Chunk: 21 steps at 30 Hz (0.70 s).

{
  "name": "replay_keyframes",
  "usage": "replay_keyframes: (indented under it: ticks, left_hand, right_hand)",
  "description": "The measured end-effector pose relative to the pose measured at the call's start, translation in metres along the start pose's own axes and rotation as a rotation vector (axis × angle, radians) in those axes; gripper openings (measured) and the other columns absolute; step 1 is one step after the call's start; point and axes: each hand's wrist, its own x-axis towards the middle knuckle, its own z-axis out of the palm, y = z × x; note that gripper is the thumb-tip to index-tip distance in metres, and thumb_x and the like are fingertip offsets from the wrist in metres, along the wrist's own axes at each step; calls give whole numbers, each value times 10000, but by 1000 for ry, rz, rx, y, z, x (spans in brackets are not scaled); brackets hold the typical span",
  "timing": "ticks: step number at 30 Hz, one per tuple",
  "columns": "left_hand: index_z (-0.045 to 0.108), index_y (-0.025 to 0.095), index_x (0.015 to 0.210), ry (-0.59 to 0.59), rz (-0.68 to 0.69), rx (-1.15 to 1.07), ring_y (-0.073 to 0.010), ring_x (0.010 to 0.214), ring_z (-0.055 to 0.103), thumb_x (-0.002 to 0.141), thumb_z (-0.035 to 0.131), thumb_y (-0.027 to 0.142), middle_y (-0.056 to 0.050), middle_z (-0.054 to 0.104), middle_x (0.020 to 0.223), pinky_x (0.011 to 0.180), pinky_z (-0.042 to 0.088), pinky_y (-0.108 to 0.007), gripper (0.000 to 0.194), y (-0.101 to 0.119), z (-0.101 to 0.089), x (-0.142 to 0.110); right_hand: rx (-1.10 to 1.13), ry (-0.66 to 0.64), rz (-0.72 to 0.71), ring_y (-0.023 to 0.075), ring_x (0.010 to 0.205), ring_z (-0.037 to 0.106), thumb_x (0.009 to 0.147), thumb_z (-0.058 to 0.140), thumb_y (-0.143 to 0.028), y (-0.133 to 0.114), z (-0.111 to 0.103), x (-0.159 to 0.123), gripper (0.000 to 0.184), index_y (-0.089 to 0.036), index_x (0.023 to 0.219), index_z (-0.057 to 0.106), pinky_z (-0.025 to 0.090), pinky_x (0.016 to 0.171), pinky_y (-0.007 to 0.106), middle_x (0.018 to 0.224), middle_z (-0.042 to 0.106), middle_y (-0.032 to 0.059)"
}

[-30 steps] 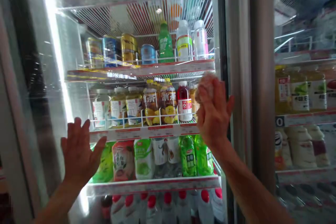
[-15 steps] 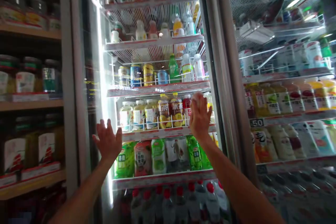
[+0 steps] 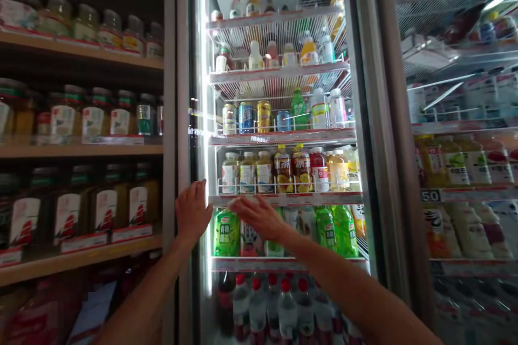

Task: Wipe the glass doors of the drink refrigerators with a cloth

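Note:
My left hand lies flat and open against the left edge of the glass fridge door, fingers pointing up. My right hand reaches across to the left, fingers stretched out and open, over the glass in front of the middle shelf rail. Behind the glass stand yellow tea bottles, a red-capped bottle and green bottles on the shelf below. Neither hand holds anything.
Wooden shelves with rows of jars fill the left wall. A second glass-door fridge with drinks stands to the right, past a metal door frame. Cans sit on an upper fridge shelf; red-capped water bottles stand at the bottom.
The view has pulled back and swung left, bringing the jar shelves into sight. My right hand has swept from the door's right side down and left, close to my left hand.

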Motion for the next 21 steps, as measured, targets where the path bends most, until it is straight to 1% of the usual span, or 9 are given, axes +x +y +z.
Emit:
replay_keyframes:
  ticks: [3, 5, 7, 10, 12, 15, 17, 19, 21]
  left_hand:
    - [537, 169, 1128, -140, -277, -73, -252, 1017, 561, 693, 532, 215, -112, 594, 1110, 803, 440, -339, 437, -16, -3, -3]
    - [600, 149, 895, -217, -469, -142, -202, 767, 614, 684, 538, 231, -69, 643, 836, 635, 450, -272, 235, -32, 3, -6]
    - [586, 145, 767, -224, -581, -145, -173, 603, 587, 695, 522, 248, -36, 608, 660, 533, 421, -249, 141, -46, 11, -7]
    - [588, 161, 790, -199, -591, -128, -178, 620, 590, 723, 480, 256, -29, 615, 665, 580, 440, -268, 160, -55, 11, -3]
    - [603, 185, 915, -170, -478, -109, -213, 806, 613, 736, 485, 291, -49, 657, 830, 765, 453, -332, 240, -51, 0, 5]
    - [475, 196, 1235, -37, -194, -10, -311, 1244, 388, 765, 487, 398, -112, 478, 1320, 1031, 252, -502, 511, -40, -19, 17]
    - [362, 171, 1334, 26, -134, 40, -335, 1337, 227, 797, 441, 424, -123, 269, 1464, 1056, 181, -549, 599, -38, -27, 24]
    - [395, 165, 1315, -12, -232, 12, -299, 1295, 328, 826, 383, 362, -116, 346, 1427, 1047, 250, -502, 527, -41, -28, 27]
    - [507, 170, 1217, -93, -335, -34, -248, 1159, 494, 834, 335, 283, -100, 537, 1268, 1006, 341, -437, 435, -48, -27, 29]
  right_hand:
    - [9, -17, 112, 191, 1378, 183, 828, 428, -106, -5, 4, 25, 588, -268, 1379, 302, 127, 1124, 493, 1493, 241, 1]
    - [2, 13, 315, 237, 1383, 161, 841, 421, -121, 2, 2, 45, 556, -252, 1372, 323, 125, 1101, 550, 1500, 213, 33]
    - [20, 25, 344, 254, 1384, 146, 857, 406, -141, 2, 4, 58, 532, -240, 1373, 324, 127, 1092, 569, 1503, 203, 46]
    - [81, -15, 53, 204, 1380, 166, 853, 390, -117, -15, 16, 65, 564, -235, 1393, 275, 135, 1123, 502, 1495, 237, 16]
    - [111, -22, -114, 175, 1364, 206, 859, 369, -114, -26, 24, 72, 560, -227, 1397, 261, 139, 1136, 464, 1484, 271, 2]
    - [113, 40, 24, 222, 1364, 200, 863, 349, -112, -28, 33, 96, 526, -212, 1378, 302, 131, 1119, 528, 1485, 267, 18]
    - [119, 74, 161, 258, 1372, 167, 857, 354, -109, -29, 38, 112, 511, -201, 1360, 336, 138, 1100, 566, 1492, 245, 35]
    - [137, 73, 121, 246, 1368, 182, 866, 345, -120, -37, 44, 116, 487, -193, 1347, 355, 170, 1102, 544, 1483, 269, 37]
    - [154, 40, -72, 200, 1345, 242, 886, 319, -140, -49, 51, 113, 452, -208, 1329, 379, 214, 1112, 479, 1449, 338, 7]
